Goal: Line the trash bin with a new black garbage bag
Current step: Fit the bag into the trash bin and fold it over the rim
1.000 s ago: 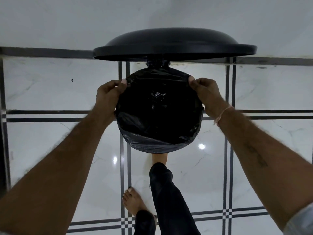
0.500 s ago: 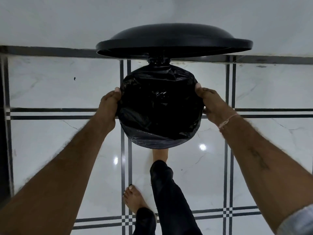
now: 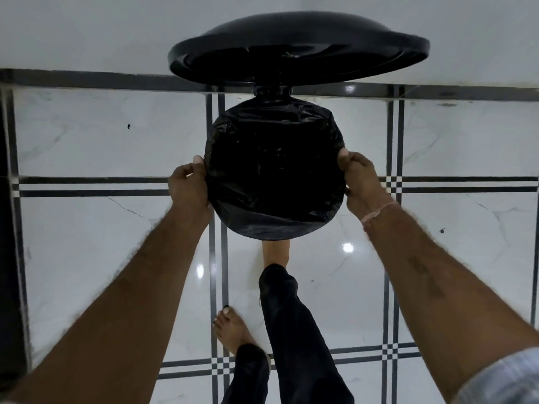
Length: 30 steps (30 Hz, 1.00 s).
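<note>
My left hand (image 3: 189, 185) and right hand (image 3: 361, 182) each pinch the folded edge of the black garbage bag (image 3: 274, 176), thumbs on top, at the left and right sides of the bin (image 3: 272, 91) mouth. The bag covers the mouth, and its cuff drapes over the near rim. The lid (image 3: 297, 48) stands raised on the far side. A foot (image 3: 275, 252) rests on the floor (image 3: 87, 141) at the near base, presumably on a pedal. Procedure: draw both sides down evenly. Tension the cuff without tearing the film. Seat it all round before lowering the lid.
</note>
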### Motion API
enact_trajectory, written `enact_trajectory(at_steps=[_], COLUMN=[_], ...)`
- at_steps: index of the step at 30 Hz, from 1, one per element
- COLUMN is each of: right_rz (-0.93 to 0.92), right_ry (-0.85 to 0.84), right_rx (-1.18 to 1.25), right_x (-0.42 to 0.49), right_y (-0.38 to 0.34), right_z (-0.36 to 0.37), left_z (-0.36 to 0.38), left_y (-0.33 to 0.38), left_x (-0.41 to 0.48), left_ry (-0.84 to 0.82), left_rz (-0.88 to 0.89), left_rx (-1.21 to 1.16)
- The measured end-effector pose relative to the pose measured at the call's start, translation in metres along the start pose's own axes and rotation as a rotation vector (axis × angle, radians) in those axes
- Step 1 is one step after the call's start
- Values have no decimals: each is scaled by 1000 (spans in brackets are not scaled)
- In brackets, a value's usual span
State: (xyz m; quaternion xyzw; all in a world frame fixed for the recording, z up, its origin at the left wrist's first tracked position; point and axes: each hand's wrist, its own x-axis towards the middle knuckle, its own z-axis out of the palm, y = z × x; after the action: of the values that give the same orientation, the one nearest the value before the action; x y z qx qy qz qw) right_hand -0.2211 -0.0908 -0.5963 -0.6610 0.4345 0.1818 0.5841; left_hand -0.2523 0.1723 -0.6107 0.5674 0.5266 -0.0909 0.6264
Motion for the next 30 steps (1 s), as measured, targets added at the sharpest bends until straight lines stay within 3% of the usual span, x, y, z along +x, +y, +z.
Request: enact_trajectory(at_steps=[4,8,12,15,19,24,27,28,29,30], right_rz=[-8,177,201,210,323,302,180,37,-209,-522], right_ry=[229,163,94,62,56,72,166,284,403,420], right_rx=[95,331,493,534,476,549,308,78,-191,-403], right_x=[-10,-43,-34,-41,-57,-57,-59,-63,-69,-74], right_y=[36,41,50,58,74,82,92,95,95,93], right_z=[-1,8,3,2,2,5,8,9,11,15], left_z=[-2,-10,-16,-16,-13,-14,-15,-16,-17,-18], left_y=[-14,-42,-52,-58,-63,-70,-74,-75,-73,-72], left_x=[-30,-46,-39,-40,-55,-61,-66,-67,-66,-63], left_ry=[48,11,6,13,-77,-55,-117,-127,-125,-126], left_rz=[-86,-177,-228,-279,-400,-362,-396,-396,-384,-367], left_rx=[-176,-263,-369,-459,-374,-455,-460,-462,-473,-484])
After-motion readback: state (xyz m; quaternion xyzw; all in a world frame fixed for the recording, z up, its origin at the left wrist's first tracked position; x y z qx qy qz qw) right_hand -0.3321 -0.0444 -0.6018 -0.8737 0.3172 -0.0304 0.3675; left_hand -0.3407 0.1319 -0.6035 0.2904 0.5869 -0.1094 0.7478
